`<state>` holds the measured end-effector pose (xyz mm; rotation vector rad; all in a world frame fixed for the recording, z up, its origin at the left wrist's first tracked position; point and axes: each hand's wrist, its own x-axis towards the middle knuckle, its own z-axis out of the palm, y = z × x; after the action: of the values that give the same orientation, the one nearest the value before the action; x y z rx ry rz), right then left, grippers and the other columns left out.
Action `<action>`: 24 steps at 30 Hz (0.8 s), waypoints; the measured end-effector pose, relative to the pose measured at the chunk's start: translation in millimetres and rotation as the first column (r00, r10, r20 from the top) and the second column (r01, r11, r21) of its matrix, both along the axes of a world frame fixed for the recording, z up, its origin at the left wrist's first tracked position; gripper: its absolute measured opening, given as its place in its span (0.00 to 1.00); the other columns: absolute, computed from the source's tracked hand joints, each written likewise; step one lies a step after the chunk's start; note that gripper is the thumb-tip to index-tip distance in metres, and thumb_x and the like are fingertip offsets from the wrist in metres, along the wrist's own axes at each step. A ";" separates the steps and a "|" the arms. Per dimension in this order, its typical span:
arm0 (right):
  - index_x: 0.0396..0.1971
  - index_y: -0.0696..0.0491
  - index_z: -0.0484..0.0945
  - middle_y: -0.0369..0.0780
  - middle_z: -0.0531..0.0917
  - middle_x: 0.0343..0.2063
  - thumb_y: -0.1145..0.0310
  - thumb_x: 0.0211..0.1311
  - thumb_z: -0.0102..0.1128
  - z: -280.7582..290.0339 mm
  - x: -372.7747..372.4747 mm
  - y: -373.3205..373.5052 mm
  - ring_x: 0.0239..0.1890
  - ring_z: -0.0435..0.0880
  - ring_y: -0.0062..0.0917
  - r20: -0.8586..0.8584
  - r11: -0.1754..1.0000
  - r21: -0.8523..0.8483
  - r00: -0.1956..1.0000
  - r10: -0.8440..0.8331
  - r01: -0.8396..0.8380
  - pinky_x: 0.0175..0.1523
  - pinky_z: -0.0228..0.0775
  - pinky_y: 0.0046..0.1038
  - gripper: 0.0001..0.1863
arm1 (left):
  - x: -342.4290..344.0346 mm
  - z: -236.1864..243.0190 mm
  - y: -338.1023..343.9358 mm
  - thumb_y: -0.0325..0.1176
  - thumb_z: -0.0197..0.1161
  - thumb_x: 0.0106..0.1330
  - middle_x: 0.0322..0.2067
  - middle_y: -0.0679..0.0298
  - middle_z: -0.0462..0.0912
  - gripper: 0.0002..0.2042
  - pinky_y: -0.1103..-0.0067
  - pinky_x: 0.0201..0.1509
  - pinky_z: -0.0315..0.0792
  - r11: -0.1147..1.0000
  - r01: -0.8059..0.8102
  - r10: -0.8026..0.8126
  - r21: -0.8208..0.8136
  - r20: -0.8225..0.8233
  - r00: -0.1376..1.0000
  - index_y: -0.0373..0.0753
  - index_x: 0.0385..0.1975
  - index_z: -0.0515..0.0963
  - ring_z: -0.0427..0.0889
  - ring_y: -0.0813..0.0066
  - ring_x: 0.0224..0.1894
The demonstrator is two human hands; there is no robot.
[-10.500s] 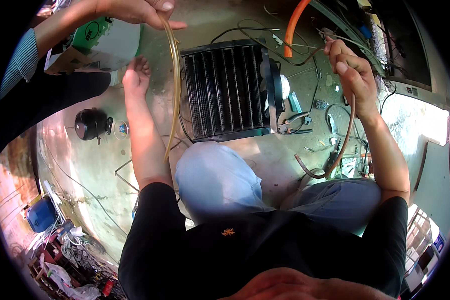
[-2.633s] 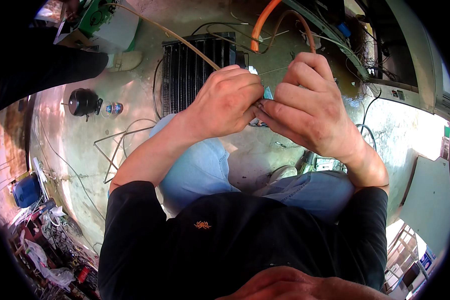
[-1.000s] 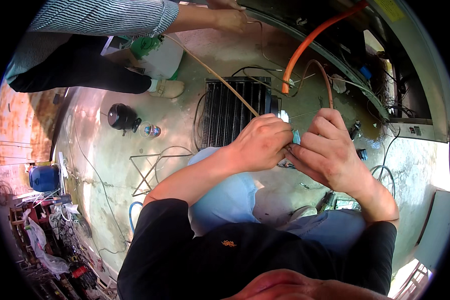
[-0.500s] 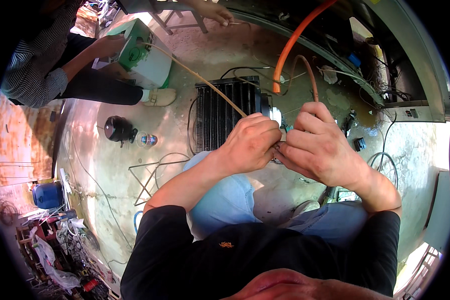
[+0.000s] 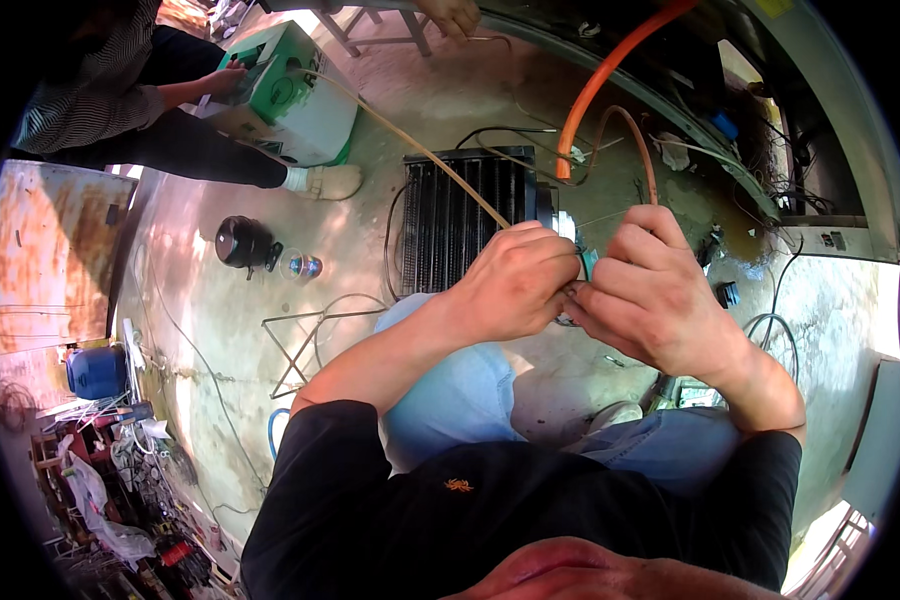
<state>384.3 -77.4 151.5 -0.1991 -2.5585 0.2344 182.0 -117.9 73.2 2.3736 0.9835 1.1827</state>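
Note:
My left hand (image 5: 518,280) is closed round the near end of a long, thin, copper-coloured tube (image 5: 405,143), which slants away up to the left. My right hand (image 5: 660,285) grips a copper tube (image 5: 642,145) that rises from the fist and bends over in a hook. Both hands meet fingertip to fingertip above my knees. What lies between the fingertips is hidden. Below and beyond them is a black finned condenser coil (image 5: 460,215) on the floor, with a thin line running round it.
A person sits at the far left beside a white-and-green box (image 5: 315,110). Another hand (image 5: 452,15) shows at the top. An orange hose (image 5: 595,85) hangs from the metal cabinet (image 5: 840,130). A black compressor (image 5: 242,243), a clear jar (image 5: 300,266) and a wire stand (image 5: 295,350) are at left.
The view has shifted slightly, so the surroundings sit a little to the right. My hands keep their grips, fingertips together. The seated person's hand has moved closer against the box.

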 end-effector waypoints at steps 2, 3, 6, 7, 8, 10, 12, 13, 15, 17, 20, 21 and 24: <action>0.22 0.53 0.78 0.34 0.69 0.21 0.72 0.43 0.75 1.8 0.6 0.8 0.29 0.70 0.31 0.015 1.000 -0.024 1.000 0.009 -0.009 0.48 0.68 0.38 0.11 | 0.0 -2.6 0.7 0.23 0.67 0.40 0.25 0.58 0.72 0.10 0.67 0.32 0.68 1.000 0.014 -0.014 0.021 0.022 1.000 0.35 0.23 0.73 0.73 0.58 0.26; 0.22 0.53 0.78 0.34 0.69 0.21 0.72 0.43 0.75 2.0 -0.3 0.8 0.29 0.70 0.31 0.006 1.000 -0.023 1.000 0.007 -0.007 0.48 0.68 0.38 0.11 | 0.2 -2.7 0.4 0.23 0.67 0.40 0.25 0.59 0.72 0.10 0.67 0.32 0.68 1.000 0.009 -0.009 0.021 0.024 1.000 0.35 0.22 0.73 0.73 0.58 0.26; 0.23 0.54 0.79 0.34 0.69 0.21 0.72 0.43 0.75 2.6 -1.9 -0.3 0.29 0.70 0.31 -0.004 1.000 -0.020 1.000 -0.006 0.006 0.48 0.68 0.38 0.11 | 0.9 -2.5 0.0 0.22 0.67 0.41 0.25 0.59 0.72 0.10 0.68 0.32 0.68 1.000 0.003 -0.004 0.021 0.027 1.000 0.35 0.22 0.72 0.73 0.58 0.27; 0.23 0.54 0.79 0.34 0.69 0.21 0.72 0.43 0.75 3.4 -2.4 -0.3 0.28 0.70 0.31 0.001 1.000 -0.020 1.000 -0.006 0.006 0.48 0.68 0.38 0.11 | 0.1 -2.2 -0.2 0.22 0.67 0.41 0.24 0.59 0.72 0.10 0.68 0.32 0.68 1.000 0.001 -0.001 0.021 0.025 1.000 0.35 0.22 0.72 0.73 0.58 0.27; 0.24 0.54 0.80 0.34 0.69 0.21 0.73 0.43 0.75 4.1 -2.6 -0.5 0.28 0.70 0.31 0.006 1.000 -0.020 1.000 -0.007 0.007 0.48 0.68 0.38 0.10 | -0.3 -2.2 -0.6 0.22 0.67 0.41 0.24 0.59 0.72 0.10 0.68 0.32 0.68 1.000 -0.002 0.002 0.022 0.023 1.000 0.35 0.22 0.72 0.73 0.58 0.27; 0.25 0.54 0.80 0.34 0.69 0.21 0.72 0.42 0.75 5.0 -2.6 -1.9 0.28 0.70 0.31 0.020 1.000 -0.017 1.000 -0.020 0.020 0.48 0.67 0.38 0.10 | -0.5 -2.2 -1.0 0.22 0.67 0.41 0.24 0.59 0.73 0.10 0.68 0.32 0.68 1.000 -0.003 0.003 0.012 0.010 1.000 0.35 0.23 0.73 0.74 0.57 0.27; 0.26 0.54 0.81 0.34 0.69 0.21 0.72 0.42 0.75 5.8 -3.2 -2.8 0.28 0.70 0.31 0.025 1.000 -0.015 0.999 -0.023 0.023 0.48 0.67 0.38 0.11 | 0.7 -3.1 -1.3 0.21 0.67 0.41 0.25 0.58 0.74 0.10 0.68 0.34 0.69 1.000 -0.004 0.003 0.016 0.033 0.999 0.34 0.24 0.74 0.75 0.56 0.28; 0.26 0.54 0.81 0.34 0.69 0.21 0.72 0.42 0.75 6.6 -2.2 -3.5 0.28 0.70 0.31 0.030 1.000 -0.013 0.999 -0.027 0.027 0.48 0.67 0.38 0.11 | 1.2 -2.9 -1.3 0.21 0.67 0.41 0.25 0.58 0.74 0.10 0.68 0.34 0.69 1.000 -0.003 0.002 0.009 0.028 1.000 0.34 0.24 0.74 0.75 0.56 0.28; 0.26 0.54 0.82 0.34 0.69 0.21 0.72 0.42 0.75 6.6 -3.7 -3.4 0.28 0.70 0.31 0.028 0.999 -0.012 0.999 -0.030 0.030 0.48 0.67 0.39 0.11 | 0.1 -1.5 -1.3 0.21 0.67 0.40 0.25 0.58 0.74 0.11 0.68 0.34 0.70 1.000 0.002 -0.002 -0.007 0.018 1.000 0.34 0.25 0.74 0.76 0.56 0.28; 0.26 0.55 0.82 0.34 0.69 0.21 0.72 0.42 0.75 5.7 -4.7 -3.5 0.28 0.70 0.31 0.019 0.999 -0.015 0.999 -0.029 0.029 0.48 0.67 0.39 0.11 | -0.4 1.0 -1.8 0.25 0.67 0.42 0.24 0.59 0.74 0.09 0.66 0.34 0.71 1.000 -0.011 0.011 -0.010 0.007 1.000 0.35 0.23 0.75 0.77 0.56 0.28; 0.22 0.54 0.76 0.34 0.70 0.23 0.72 0.43 0.72 9.8 -4.8 -3.7 0.30 0.71 0.29 0.022 0.999 -0.016 0.999 -0.033 0.033 0.49 0.68 0.37 0.10 | 0.2 -1.0 -1.0 0.22 0.67 0.40 0.24 0.58 0.73 0.11 0.67 0.34 0.69 1.000 0.002 -0.002 -0.008 0.028 1.000 0.35 0.24 0.74 0.75 0.55 0.28; 0.21 0.53 0.75 0.34 0.71 0.24 0.72 0.43 0.71 10.6 -4.8 -4.0 0.31 0.71 0.29 0.021 0.999 -0.017 0.999 -0.032 0.033 0.49 0.69 0.37 0.10 | 0.5 -1.2 -1.3 0.22 0.67 0.40 0.23 0.59 0.73 0.11 0.67 0.33 0.69 1.000 -0.002 0.002 -0.007 0.026 1.000 0.35 0.24 0.74 0.75 0.56 0.28; 0.21 0.53 0.75 0.34 0.70 0.24 0.72 0.42 0.70 7.3 -1.8 -4.9 0.31 0.71 0.29 0.024 0.999 -0.023 0.999 -0.028 0.029 0.48 0.69 0.37 0.10 | 1.8 -2.2 -2.3 0.22 0.66 0.40 0.23 0.59 0.72 0.10 0.68 0.33 0.68 1.000 -0.002 0.002 -0.010 0.017 1.000 0.35 0.23 0.73 0.74 0.56 0.27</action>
<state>382.5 -82.4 158.9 -0.2490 -2.5758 0.2530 183.8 -120.2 70.9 2.3518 0.9847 1.1943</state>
